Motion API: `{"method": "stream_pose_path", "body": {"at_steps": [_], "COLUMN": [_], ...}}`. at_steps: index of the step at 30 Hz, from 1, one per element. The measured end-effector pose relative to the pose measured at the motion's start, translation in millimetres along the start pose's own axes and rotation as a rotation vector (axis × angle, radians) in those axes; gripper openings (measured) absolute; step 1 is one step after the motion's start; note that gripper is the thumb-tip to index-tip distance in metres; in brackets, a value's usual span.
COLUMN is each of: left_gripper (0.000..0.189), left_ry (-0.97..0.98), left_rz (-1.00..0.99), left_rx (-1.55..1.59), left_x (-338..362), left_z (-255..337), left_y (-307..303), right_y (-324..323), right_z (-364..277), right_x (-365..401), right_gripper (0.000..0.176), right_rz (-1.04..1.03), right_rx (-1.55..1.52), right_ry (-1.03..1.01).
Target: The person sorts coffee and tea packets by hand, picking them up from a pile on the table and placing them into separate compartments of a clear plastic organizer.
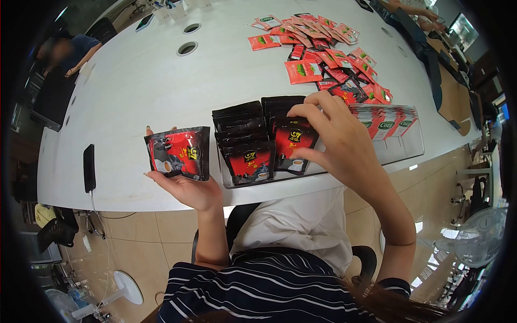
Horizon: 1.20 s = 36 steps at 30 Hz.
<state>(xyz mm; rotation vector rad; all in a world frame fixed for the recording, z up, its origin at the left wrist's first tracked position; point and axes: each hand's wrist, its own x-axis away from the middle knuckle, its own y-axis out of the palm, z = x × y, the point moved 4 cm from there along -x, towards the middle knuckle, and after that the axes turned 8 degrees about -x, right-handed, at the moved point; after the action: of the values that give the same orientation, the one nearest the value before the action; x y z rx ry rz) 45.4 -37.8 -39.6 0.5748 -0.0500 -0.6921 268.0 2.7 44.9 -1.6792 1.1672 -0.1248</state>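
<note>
My left hand holds black-and-red G7 coffee sachets upright above the table, left of a clear tray. Two rows of the same sachets stand in the tray's left and middle parts, the left row fronted by one sachet. Over the middle row, my right hand curls round the front coffee sachet, index finger near its top edge and thumb at its lower right side. Red-and-white Cozy tea sachets fill the tray's right part, partly behind my right wrist.
A loose pile of red tea sachets and black coffee sachets spreads beyond the tray. A black phone with a cable lies at the left. Another person sits at the far left. An opened cardboard box stands along the right edge.
</note>
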Motion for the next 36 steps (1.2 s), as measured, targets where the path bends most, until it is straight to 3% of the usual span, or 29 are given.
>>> {"method": "stream_pose_path", "body": {"at_steps": [5,11,14,18,21,22,23,25,27,28,31,32,34,36], "left_gripper": [0.057,0.059,0.061,0.064,0.072,0.072,0.073,0.075,0.071,0.069,0.061,0.057,0.054,0.054], "left_ry": [-0.064,-0.017,0.033,0.132,0.336,0.357,0.384,0.454,0.436,0.417,0.255,0.315,0.376,0.392], "left_rz": [0.084,-0.018,-0.032,-0.004,0.126,0.018,0.071,-0.142,-0.032,-0.029,0.028,-0.298,-0.687,-0.789], "left_rx": [-0.03,0.011,0.03,0.075,-0.089,0.081,0.214,0.406,0.183,0.116,0.039,0.112,0.229,0.276], "left_x": [4,2,5,8,18,20,25,32,42,45,52,50,56,63], "left_z": [2,3,7,8,29,31,33,37,40,39,35,34,35,34], "left_y": [3,3,6,-3,-5,-11,-13,-14,-8,-6,5,6,11,20], "right_y": [10,9,6,12,19,23,27,32,34,27,15,13,0,-11], "right_z": [-1,-7,-14,-36,-58,-63,-67,-67,-64,-63,-54,-50,-49,-45], "right_x": [-2,-6,-6,-2,4,6,7,8,9,7,11,13,16,20], "right_gripper": [0.061,0.054,0.042,0.029,0.032,0.031,0.031,0.028,0.026,0.02,0.016,0.014,0.014,0.014], "right_rz": [-0.065,0.016,0.105,0.049,0.038,0.021,0.003,-0.006,0.015,-0.09,0.012,0.054,0.117,0.203], "right_rx": [0.088,0.108,0.071,-0.194,-0.463,-0.527,-0.594,-0.714,-0.823,-0.881,-0.929,-0.927,-0.826,-0.718], "right_ry": [0.025,-0.034,-0.096,-0.155,-0.118,-0.106,-0.094,-0.074,-0.053,0.052,0.032,0.015,0.007,-0.014]}}
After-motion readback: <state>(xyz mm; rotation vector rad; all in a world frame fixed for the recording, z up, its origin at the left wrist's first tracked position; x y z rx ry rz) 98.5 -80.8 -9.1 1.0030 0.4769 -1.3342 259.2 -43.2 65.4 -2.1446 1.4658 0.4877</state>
